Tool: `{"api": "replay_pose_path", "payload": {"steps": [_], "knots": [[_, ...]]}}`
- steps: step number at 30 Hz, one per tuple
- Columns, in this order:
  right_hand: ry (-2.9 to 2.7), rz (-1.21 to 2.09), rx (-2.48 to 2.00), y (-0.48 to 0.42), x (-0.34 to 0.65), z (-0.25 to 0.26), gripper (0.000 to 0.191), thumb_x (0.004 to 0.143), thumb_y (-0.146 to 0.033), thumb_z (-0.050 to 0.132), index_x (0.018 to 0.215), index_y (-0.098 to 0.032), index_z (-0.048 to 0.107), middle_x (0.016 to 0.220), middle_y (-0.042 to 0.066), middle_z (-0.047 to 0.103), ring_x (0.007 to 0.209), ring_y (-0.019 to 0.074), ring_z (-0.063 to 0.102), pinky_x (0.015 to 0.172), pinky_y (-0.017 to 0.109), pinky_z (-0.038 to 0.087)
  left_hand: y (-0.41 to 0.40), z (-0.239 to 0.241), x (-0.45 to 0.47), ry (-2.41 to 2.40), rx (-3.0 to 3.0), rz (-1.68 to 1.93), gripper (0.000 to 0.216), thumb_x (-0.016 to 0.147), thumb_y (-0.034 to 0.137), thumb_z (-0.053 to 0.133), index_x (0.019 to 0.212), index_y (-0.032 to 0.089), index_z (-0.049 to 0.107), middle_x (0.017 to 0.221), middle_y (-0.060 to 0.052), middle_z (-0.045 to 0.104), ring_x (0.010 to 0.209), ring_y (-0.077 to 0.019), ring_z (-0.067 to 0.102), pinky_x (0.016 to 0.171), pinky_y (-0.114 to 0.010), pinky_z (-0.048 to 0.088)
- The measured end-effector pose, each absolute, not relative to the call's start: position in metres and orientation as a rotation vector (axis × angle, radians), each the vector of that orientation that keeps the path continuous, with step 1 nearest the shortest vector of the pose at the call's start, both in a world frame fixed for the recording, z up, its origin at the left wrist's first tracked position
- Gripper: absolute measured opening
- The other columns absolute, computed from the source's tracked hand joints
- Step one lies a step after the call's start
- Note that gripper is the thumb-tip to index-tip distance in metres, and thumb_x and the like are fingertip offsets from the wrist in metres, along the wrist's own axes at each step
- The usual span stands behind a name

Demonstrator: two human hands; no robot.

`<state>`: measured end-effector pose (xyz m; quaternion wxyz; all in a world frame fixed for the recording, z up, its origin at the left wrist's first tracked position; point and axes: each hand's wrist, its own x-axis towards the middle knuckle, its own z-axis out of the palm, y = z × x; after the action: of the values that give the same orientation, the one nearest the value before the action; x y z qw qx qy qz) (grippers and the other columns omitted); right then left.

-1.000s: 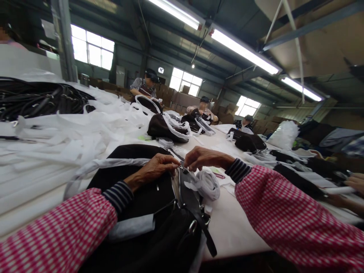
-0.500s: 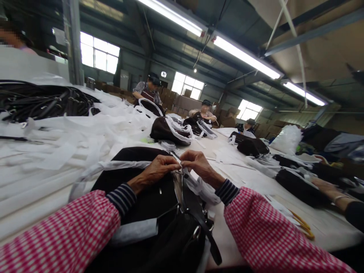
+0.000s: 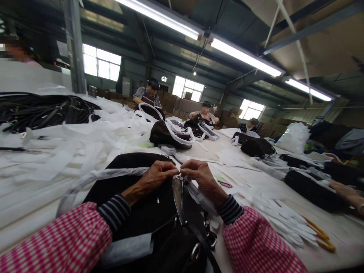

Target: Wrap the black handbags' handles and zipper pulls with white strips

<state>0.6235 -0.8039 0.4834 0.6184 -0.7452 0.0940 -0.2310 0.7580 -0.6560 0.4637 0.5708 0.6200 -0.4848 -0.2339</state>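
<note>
A black bag (image 3: 136, 212) lies in front of me, its metal zipper (image 3: 178, 204) running lengthwise. At the far end of this zipper, my left hand (image 3: 156, 177) and my right hand (image 3: 202, 179) meet with thumbs and forefingers pinched. A small pale bit shows between the fingertips, too small to name. A handle wrapped in white material (image 3: 119, 173) passes beneath my left hand. Nearer to me, a pale wrapped piece (image 3: 127, 250) hangs on a cord, and a black strap (image 3: 200, 237) with metal rings lies beside the zipper.
Loose white strips (image 3: 74, 148) cover the table's left, with a pile of black straps (image 3: 45, 112) behind. More dark bags (image 3: 167, 134) stand beyond. Yellow-handled scissors (image 3: 325, 242) lie among white pieces at right, near a co-worker's hand (image 3: 345, 193) and a pink-handled item (image 3: 225, 184).
The view has shifted a little, bringing the yellow handles and white pieces further into sight. Both my hands stay pinched together at the zipper's far end. The co-worker's hand is nearer the right edge.
</note>
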Motion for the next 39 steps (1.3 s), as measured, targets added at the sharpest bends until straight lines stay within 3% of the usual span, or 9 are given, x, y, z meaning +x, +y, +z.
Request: {"api": "replay_pose_path", "payload": {"steps": [6,13,31,39], "knots": [[0.202,-0.528,-1.756,-0.7995,0.6223,0.4856,0.016,0.067,-0.027,0.085,0.072,-0.015,0.076,0.065,0.002,0.068,0.059,0.0126,0.053,0.057,0.026,0.039,-0.655,0.4637,0.7605,-1.238,1.484,-0.527,0.035,0.086,0.048,0.067,0.084,0.014,0.075,0.072,0.0,0.062,0.069,-0.0142,0.052,0.066,-0.025,0.039],[0.191,-0.501,-1.745,-0.7973,0.6208,0.488,0.022,0.067,-0.033,0.086,0.073,-0.014,0.077,0.065,0.002,0.067,0.06,0.0127,0.053,0.058,0.026,0.038,-0.653,0.4649,0.7597,-1.209,1.462,-0.57,0.036,0.086,0.049,0.069,0.084,0.013,0.074,0.072,0.0,0.062,0.068,-0.0132,0.051,0.064,-0.023,0.039],[0.224,-0.503,-1.708,-0.7973,0.6222,0.4882,0.018,0.066,-0.03,0.085,0.071,-0.015,0.078,0.061,0.001,0.063,0.058,0.0114,0.046,0.055,0.026,0.032,-0.6528,0.4664,0.7571,-1.172,1.427,-0.57,0.033,0.083,0.047,0.071,0.078,0.014,0.073,0.071,0.0,0.064,0.066,-0.0129,0.052,0.063,-0.024,0.038],[0.226,-0.502,-1.687,-0.8007,0.6254,0.4825,0.018,0.066,-0.031,0.084,0.072,-0.015,0.079,0.066,0.003,0.068,0.059,0.012,0.049,0.056,0.026,0.037,-0.6557,0.4627,0.7596,-1.22,1.422,-0.541,0.031,0.086,0.044,0.069,0.081,0.014,0.074,0.075,-0.002,0.068,0.074,-0.016,0.058,0.074,-0.027,0.043]]}}
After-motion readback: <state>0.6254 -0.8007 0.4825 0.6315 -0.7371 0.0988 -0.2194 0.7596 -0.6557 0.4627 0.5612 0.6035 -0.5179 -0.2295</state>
